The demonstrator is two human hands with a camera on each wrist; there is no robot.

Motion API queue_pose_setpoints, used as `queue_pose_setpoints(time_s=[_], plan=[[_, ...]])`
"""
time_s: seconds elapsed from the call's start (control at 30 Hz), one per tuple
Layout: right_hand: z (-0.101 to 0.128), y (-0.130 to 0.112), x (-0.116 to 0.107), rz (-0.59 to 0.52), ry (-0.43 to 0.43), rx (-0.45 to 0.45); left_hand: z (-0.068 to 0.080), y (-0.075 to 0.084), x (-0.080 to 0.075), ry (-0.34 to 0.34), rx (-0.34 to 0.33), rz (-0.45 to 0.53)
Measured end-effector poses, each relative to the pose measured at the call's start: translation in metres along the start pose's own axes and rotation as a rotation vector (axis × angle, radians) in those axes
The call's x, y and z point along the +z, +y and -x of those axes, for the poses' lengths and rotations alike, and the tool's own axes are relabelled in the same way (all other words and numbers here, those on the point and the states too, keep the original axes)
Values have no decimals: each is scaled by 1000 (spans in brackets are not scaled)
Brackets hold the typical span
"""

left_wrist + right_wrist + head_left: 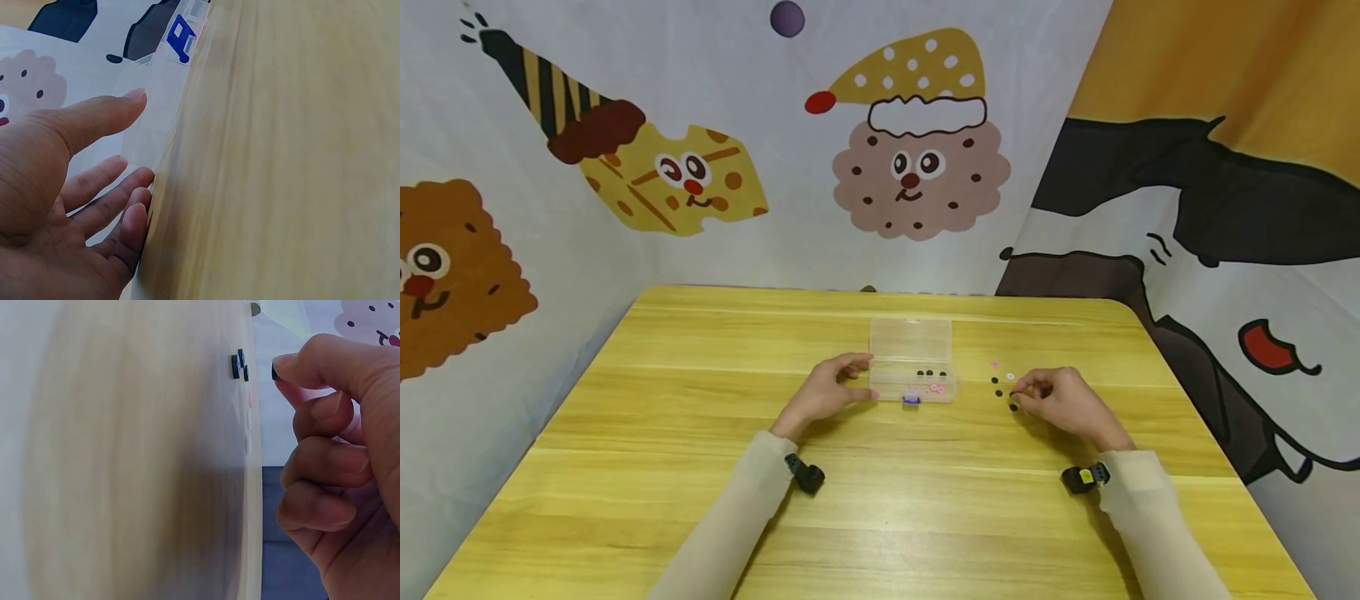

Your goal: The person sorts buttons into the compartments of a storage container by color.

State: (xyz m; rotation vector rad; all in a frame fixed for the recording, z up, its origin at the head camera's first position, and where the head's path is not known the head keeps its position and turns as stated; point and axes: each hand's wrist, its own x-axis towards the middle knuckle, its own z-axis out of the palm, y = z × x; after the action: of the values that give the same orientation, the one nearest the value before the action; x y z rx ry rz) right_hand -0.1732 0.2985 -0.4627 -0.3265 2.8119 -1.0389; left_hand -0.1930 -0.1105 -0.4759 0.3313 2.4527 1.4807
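Fingertips [294, 365] of the right hand [1063, 400] pinch a small black bead [274, 371], the other fingers curled into the palm. That hand sits right of centre in the head view, just beside loose beads [997, 387] scattered on the table [700, 500]. Left hand [827, 390] lies relaxed and uncurled, thumb and fingers touching the left end of the clear box [912, 367], which stands with its lid up at the frame's middle. More beads lie inside the box.
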Motion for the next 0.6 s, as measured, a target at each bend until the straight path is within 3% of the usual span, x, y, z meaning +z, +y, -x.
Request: queue_pose_setpoints(time_s=[0.6], plan=[[-12, -15, 7, -67, 37, -33, 0, -2, 0, -2, 11, 13]])
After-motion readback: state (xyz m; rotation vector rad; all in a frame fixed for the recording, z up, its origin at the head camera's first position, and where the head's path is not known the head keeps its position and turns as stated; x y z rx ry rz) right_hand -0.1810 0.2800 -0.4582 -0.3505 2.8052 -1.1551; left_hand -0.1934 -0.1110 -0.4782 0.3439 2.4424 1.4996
